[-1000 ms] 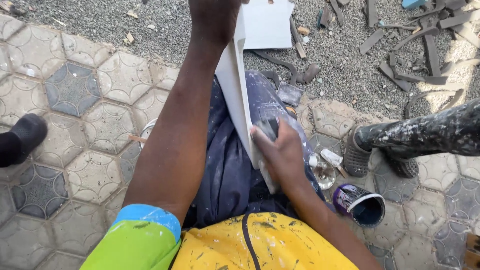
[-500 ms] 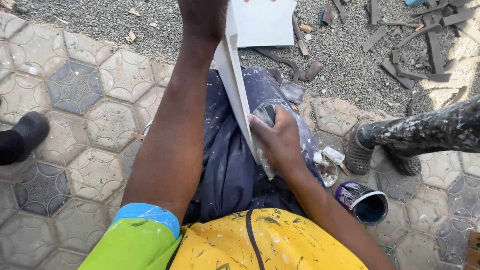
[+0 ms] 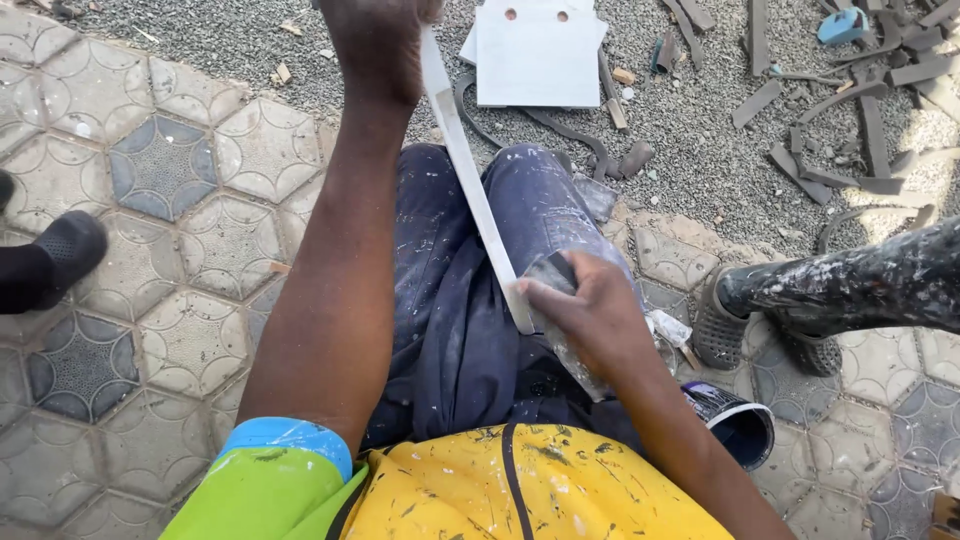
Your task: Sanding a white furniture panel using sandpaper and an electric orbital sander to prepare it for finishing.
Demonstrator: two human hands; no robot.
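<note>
The ground is paved with grey hexagonal tiles (image 3: 190,230) that give way, farther off, to a stretch of gravel (image 3: 700,150) littered with offcuts. On the gravel lies one white rectangular panel (image 3: 537,55) with two small round holes near its far edge; whether a second sheet lies under it is hard to tell. Dark grey strips (image 3: 870,130) are scattered about, too many to count cleanly, and a small blue object (image 3: 842,25) lies at the far right.

The person sits with paint-spattered blue trousers (image 3: 450,300) and a yellow top. Across the lap runs one long white board (image 3: 470,190), seen edge-on. The left hand (image 3: 380,40) is closed around its far end, up at the top of the view. The right hand (image 3: 590,315) holds its fingers curled over a grey piece of sanding material (image 3: 552,275), pressed against the near end of the board just above the thigh.

One container is visible: a dark round tin (image 3: 740,425) with a white rim, beside the right hip, lying open toward the view; its inside looks dark blue and I cannot tell what it holds. Two other people's feet show: a black shoe (image 3: 45,262) at left, and a paint-flecked leg with a grey shoe (image 3: 715,320) at right.
</note>
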